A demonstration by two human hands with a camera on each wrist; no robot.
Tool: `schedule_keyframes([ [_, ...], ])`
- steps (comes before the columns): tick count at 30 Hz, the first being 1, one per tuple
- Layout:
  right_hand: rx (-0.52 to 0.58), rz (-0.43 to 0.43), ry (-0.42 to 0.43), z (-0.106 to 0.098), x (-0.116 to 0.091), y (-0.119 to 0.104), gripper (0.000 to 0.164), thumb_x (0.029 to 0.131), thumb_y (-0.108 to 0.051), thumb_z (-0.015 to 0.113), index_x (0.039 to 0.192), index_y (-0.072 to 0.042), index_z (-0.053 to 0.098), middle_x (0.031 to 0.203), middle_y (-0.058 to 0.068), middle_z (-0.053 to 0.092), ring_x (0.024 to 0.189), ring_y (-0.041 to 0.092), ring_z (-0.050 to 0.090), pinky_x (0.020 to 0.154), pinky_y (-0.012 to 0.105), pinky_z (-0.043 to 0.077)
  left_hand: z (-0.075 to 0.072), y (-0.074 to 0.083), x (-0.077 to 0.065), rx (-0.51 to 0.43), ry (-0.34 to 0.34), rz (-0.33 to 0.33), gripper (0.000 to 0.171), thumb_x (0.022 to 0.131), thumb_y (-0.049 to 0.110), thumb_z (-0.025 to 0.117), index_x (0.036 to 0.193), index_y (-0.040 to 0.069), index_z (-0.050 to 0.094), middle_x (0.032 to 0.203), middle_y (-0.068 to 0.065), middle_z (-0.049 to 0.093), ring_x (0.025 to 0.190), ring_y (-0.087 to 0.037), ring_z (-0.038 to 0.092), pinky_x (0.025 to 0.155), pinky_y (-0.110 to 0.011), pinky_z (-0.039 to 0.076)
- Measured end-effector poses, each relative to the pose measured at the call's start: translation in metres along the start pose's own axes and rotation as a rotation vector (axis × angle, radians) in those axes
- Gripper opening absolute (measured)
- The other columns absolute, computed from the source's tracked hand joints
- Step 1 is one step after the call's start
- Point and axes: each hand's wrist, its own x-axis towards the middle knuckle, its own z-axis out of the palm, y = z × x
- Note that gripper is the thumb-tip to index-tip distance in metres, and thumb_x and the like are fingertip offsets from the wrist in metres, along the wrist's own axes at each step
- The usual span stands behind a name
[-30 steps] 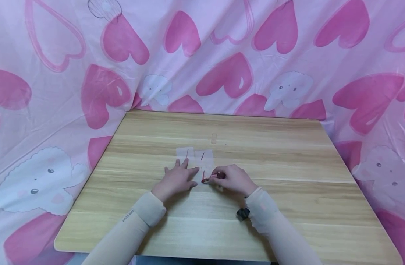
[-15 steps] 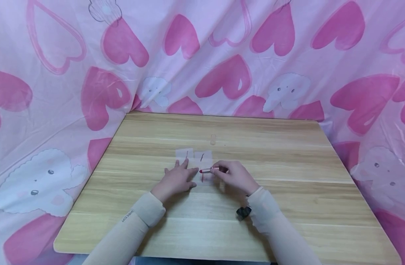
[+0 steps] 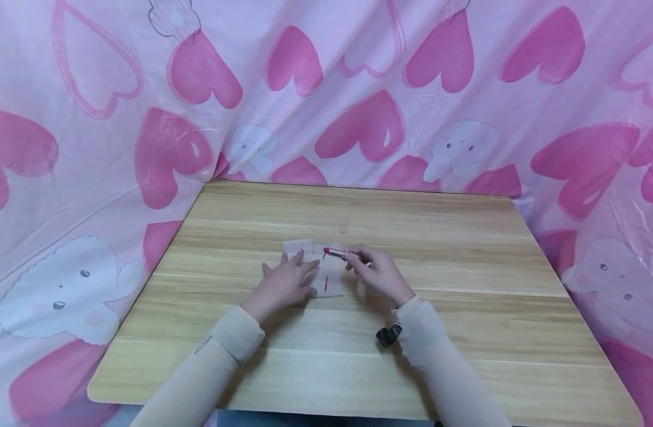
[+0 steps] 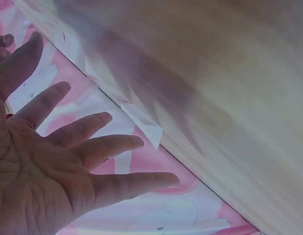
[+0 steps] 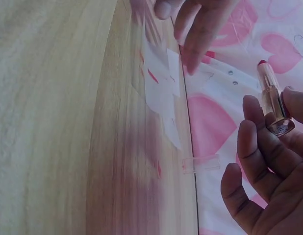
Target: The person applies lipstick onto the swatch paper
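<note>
My right hand (image 3: 376, 270) pinches an uncapped lipstick (image 3: 337, 254) between thumb and fingers. Its red tip points left, and its metallic case shows clearly in the right wrist view, raised off the table. My left hand (image 3: 283, 281) hovers left of it with fingers spread, above the papers, holding nothing; its bare palm (image 4: 38, 181) shows in the left wrist view. Small white papers lie under and beside the hands: a front paper (image 3: 334, 284) with a red stroke, a back left paper (image 3: 291, 245) with a thin stroke, and a back right one partly behind the lipstick.
A clear cap (image 3: 343, 225) stands on the wooden table (image 3: 465, 267) behind the papers. Pink heart-patterned cloth (image 3: 358, 124) encloses the back and sides. A black device (image 3: 388, 335) sits at the right wrist.
The right hand has lifted the lipstick off the front paper and moved it away toward the back right paper. The front stroke is now uncovered. The left hand has risen slightly from the papers.
</note>
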Motion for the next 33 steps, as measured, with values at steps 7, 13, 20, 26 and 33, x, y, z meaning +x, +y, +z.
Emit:
schedule_keyframes([
  [7,0.038,-0.009,-0.014,0.000,0.004,0.000,0.025,0.101,-0.042,0.060,0.114,-0.023,0.069,0.091,-0.004,0.074,0.080,0.027,0.068,0.065,0.037,0.054,-0.011,-0.006,0.011,-0.196,0.084,0.155,0.059,0.097,0.045,0.065,0.149,0.022,0.051,0.155,-0.013,0.043,0.139,-0.041,0.042,0.105,-0.073,0.032],
  [13,0.186,-0.013,-0.067,0.005,0.005,0.004,0.024,0.101,-0.036,0.062,0.118,-0.021,0.067,0.099,0.001,0.075,0.088,0.031,0.069,0.076,0.054,0.056,-0.010,-0.007,0.021,-0.635,0.091,0.163,0.051,0.096,0.039,0.069,0.140,0.017,0.060,0.142,-0.003,0.058,0.132,-0.029,0.053,0.110,-0.050,0.041],
  [20,0.330,-0.050,-0.160,0.013,0.005,0.007,0.024,0.103,-0.026,0.060,0.122,-0.013,0.064,0.105,0.008,0.075,0.093,0.041,0.067,0.080,0.061,0.052,0.001,-0.005,0.029,-0.929,0.102,0.274,0.033,0.096,0.030,0.069,0.124,0.014,0.071,0.125,0.001,0.069,0.121,-0.019,0.059,0.108,-0.047,0.042],
  [26,0.387,-0.070,-0.200,0.014,0.007,0.006,0.027,0.105,-0.023,0.054,0.125,-0.007,0.063,0.108,0.014,0.073,0.098,0.049,0.063,0.083,0.063,0.050,0.000,-0.002,0.032,-1.033,0.091,0.336,0.028,0.098,0.027,0.068,0.123,0.016,0.072,0.129,0.005,0.068,0.123,-0.016,0.059,0.106,-0.043,0.044],
  [33,0.440,-0.061,-0.282,0.012,0.010,-0.001,0.029,0.106,-0.023,0.053,0.124,-0.003,0.064,0.109,0.013,0.071,0.104,0.045,0.061,0.090,0.065,0.047,-0.007,0.001,0.036,-1.061,0.083,0.348,0.030,0.098,0.031,0.067,0.125,0.018,0.072,0.129,0.005,0.067,0.126,-0.015,0.055,0.111,-0.046,0.038],
])
